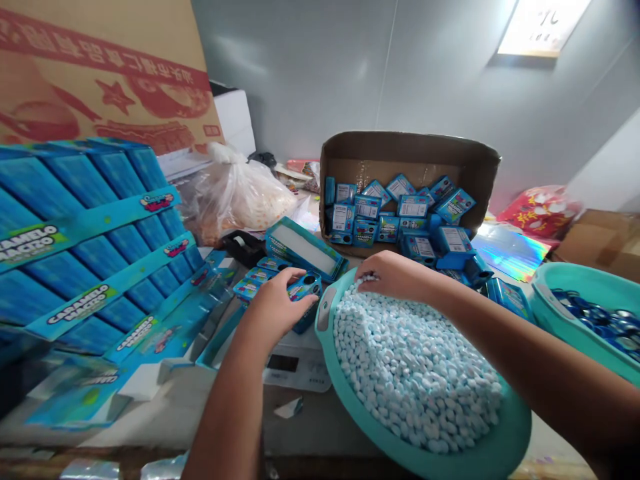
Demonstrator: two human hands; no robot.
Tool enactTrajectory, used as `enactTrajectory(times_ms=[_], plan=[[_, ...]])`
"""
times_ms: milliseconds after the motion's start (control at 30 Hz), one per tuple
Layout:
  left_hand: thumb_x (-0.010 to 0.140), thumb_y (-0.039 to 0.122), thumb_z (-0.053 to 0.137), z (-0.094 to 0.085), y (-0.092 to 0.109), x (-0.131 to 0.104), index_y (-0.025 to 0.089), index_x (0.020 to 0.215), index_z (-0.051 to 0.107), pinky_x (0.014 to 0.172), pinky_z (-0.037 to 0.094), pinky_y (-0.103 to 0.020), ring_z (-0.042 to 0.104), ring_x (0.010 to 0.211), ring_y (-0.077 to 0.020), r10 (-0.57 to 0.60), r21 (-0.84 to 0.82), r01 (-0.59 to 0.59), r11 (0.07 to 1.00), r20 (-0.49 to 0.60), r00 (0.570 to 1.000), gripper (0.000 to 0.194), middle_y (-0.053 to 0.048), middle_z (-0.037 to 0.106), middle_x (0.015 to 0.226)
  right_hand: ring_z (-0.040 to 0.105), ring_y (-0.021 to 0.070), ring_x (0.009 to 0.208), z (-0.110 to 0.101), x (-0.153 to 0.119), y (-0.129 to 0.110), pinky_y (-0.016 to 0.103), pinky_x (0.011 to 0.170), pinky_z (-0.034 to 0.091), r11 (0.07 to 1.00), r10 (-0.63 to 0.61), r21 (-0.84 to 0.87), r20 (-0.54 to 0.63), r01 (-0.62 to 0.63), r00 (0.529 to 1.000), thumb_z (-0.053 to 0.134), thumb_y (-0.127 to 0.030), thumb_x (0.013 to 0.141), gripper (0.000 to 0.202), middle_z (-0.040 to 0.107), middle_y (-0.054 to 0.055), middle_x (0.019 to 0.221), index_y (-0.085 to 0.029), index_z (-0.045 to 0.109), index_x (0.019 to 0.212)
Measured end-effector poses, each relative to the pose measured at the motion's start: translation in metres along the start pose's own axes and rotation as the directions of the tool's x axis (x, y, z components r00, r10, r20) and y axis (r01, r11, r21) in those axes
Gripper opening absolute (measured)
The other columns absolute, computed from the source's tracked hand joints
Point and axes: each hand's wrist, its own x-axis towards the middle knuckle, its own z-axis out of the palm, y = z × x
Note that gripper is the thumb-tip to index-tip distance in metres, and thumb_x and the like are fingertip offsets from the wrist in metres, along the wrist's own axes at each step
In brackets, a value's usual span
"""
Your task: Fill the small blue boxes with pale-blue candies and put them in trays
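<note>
My left hand (pixel 283 300) is closed round a small blue candy box (pixel 306 287), thumb on the near side and fingers at the far side. Beside it, more small blue boxes (pixel 247 287) stand near the scale (pixel 295 370). At the far rim of a turquoise basin (pixel 350 393) is my right hand (pixel 387 275), its fingers curled round a few candies (pixel 369 280). Small pale-blue candies (pixel 420 373) heap up in the basin. An open blue display tray (pixel 305 247) lies just behind my left hand.
Stacked display trays of blue boxes (pixel 100 247) rise on the left. A cardboard carton (pixel 410 150) with many small boxes lies behind the basin. Another turquoise basin (pixel 555 287) holds dark-blue pieces at right. A black tape dispenser (pixel 245 248) and a clear bag (pixel 250 193) sit further back.
</note>
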Motion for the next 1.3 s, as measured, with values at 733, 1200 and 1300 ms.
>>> enactTrajectory(times_ms=[733, 1200, 1300], plan=[[0.066, 0.047, 0.081, 0.056, 0.102, -0.003, 0.018, 0.117, 0.072, 0.080, 0.058, -0.037, 0.073, 0.090, -0.0283, -0.068, -0.399, 0.123, 0.909, 0.148, 0.987, 0.059, -0.008, 0.077, 0.100, 0.065, 0.0089, 0.065, -0.001, 0.017, 0.018, 0.015, 0.060, 0.054, -0.164, 0.541, 0.969, -0.068, 0.184, 0.838, 0.081, -0.018, 0.076, 0.013, 0.068, 0.003, 0.073, -0.014, 0.069, 0.078], [0.066, 0.054, 0.078, 0.059, 0.093, -0.004, 0.020, 0.116, 0.071, 0.080, 0.056, -0.035, 0.072, 0.088, -0.0263, -0.093, -0.391, 0.141, 0.910, 0.140, 0.986, 0.061, -0.006, 0.076, 0.097, 0.057, 0.0081, 0.058, -0.002, 0.018, 0.016, 0.015, 0.051, 0.047, -0.271, 0.471, 0.945, -0.034, 0.182, 0.882, 0.076, -0.020, 0.080, 0.012, 0.062, 0.002, 0.068, -0.013, 0.066, 0.079], [0.067, 0.053, 0.077, 0.059, 0.093, -0.005, 0.020, 0.115, 0.071, 0.079, 0.056, -0.034, 0.072, 0.088, -0.0255, -0.084, -0.379, 0.127, 0.916, 0.128, 0.988, 0.059, -0.006, 0.076, 0.097, 0.057, 0.0085, 0.056, -0.004, 0.016, 0.013, 0.016, 0.050, 0.046, -0.264, 0.482, 0.948, -0.028, 0.176, 0.876, 0.073, -0.018, 0.080, 0.011, 0.061, 0.001, 0.067, -0.012, 0.066, 0.084]])
